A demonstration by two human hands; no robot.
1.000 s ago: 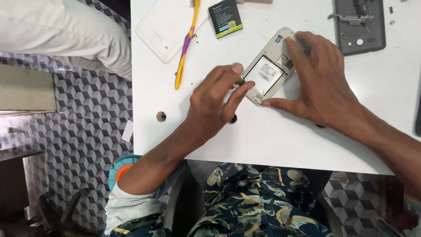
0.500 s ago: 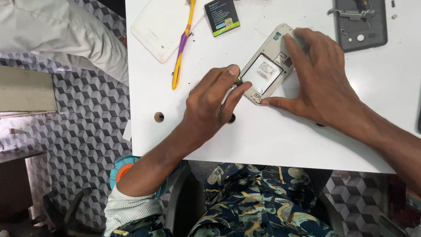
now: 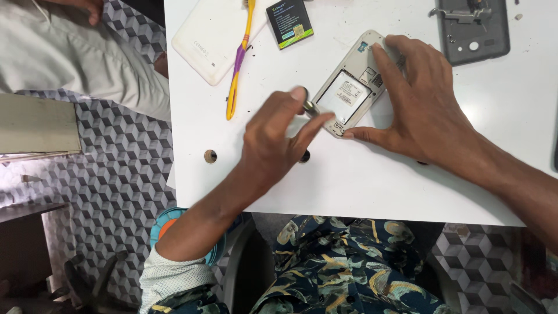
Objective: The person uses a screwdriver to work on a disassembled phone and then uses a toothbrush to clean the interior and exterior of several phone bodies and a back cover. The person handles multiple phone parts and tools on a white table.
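Holding the phone, tool at its corner

Comparing with a second ago, little has moved: the phone (image 3: 354, 87) lies at the same slant on the white tabletop (image 3: 360, 186), back cover off, its pale battery bay showing. It sits toward the far edge, about midway along. The right hand (image 3: 427, 110) is spread over it as before, fingers (image 3: 388, 64) pressing its far end and thumb against its near corner, pinning it flat. The left hand (image 3: 279, 136) has its fingers together, clamped on a small metal tool (image 3: 309, 107) whose tip meets the phone's near-left edge; the wrist has turned only slightly, so the work looks to be holding at that one spot.

Beyond lie a yellow brush (image 3: 239, 58), a white cover (image 3: 212, 35), a dark battery (image 3: 289, 23) and, toward the far right corner, a grey frame (image 3: 474, 29).
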